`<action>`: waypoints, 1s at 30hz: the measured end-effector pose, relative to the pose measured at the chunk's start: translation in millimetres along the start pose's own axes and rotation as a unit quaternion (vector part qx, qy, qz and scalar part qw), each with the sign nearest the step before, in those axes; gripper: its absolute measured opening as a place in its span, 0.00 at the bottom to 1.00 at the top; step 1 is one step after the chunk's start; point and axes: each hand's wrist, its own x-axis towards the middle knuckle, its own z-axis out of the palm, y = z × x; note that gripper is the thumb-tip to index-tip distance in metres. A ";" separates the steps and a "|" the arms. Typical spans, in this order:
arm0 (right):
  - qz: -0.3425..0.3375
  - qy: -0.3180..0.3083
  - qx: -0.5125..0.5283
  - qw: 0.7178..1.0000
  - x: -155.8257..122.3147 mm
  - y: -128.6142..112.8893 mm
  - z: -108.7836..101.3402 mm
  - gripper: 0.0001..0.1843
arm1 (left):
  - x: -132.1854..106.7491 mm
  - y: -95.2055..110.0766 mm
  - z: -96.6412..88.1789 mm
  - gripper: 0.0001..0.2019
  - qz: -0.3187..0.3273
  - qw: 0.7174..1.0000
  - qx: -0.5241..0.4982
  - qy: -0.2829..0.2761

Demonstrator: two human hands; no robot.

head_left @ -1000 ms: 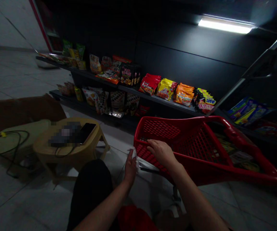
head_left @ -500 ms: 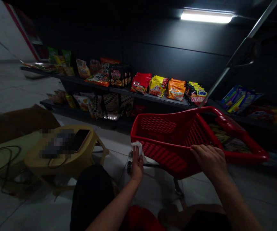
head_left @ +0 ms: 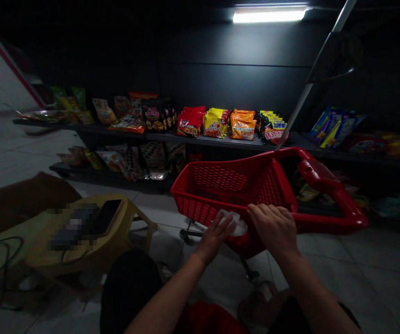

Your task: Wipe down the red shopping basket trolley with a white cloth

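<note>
A red plastic shopping cart (head_left: 272, 172) stands in front of me, its perforated basket facing up and its handle to the right. My left hand (head_left: 214, 236) presses a crumpled white cloth (head_left: 238, 227) flat to the near outer side of the basket, below the rim. Part of the cloth is hidden under the fingers. Just to the right, my right hand (head_left: 275, 226) grips the basket's near top edge, fingers curled over it.
Shelves (head_left: 217, 141) with several packs of noodles and snacks run behind the cart. On the left, a beige plastic stool (head_left: 116, 227) carries a dark phone (head_left: 105, 217) and a blurred object. Black cables (head_left: 8, 255) hang beside it. A metal pole (head_left: 297, 109) slants behind the handle.
My left hand has slid the cloth rightward along the basket's side, from the front corner to close by my right hand. My right hand keeps its grip. The view has shifted slightly.
</note>
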 end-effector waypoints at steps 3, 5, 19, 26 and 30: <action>-0.030 -0.029 0.008 0.999 3.4 -4.4 -4.4 0.10 | -15.0 -42.0 -43.5 0.23 -0.169 0.970 -0.069 0.161; -0.029 -0.046 0.007 0.998 5.6 -7.9 -6.5 0.10 | -22.2 -69.6 -68.6 0.23 -0.240 0.933 -0.056 0.264; -0.024 -0.037 0.001 0.999 10.0 -14.3 -5.9 0.08 | 0.0 1.1 6.3 0.11 -0.297 0.906 -0.126 0.275; -0.020 -0.033 0.009 0.999 8.0 -16.1 -4.8 0.09 | 8.4 -80.4 -65.4 0.15 -0.432 0.782 -0.070 0.444; -0.019 -0.039 0.004 0.999 11.1 -19.6 -5.9 0.09 | 16.0 -12.2 -10.8 0.13 -0.416 0.819 -0.151 0.364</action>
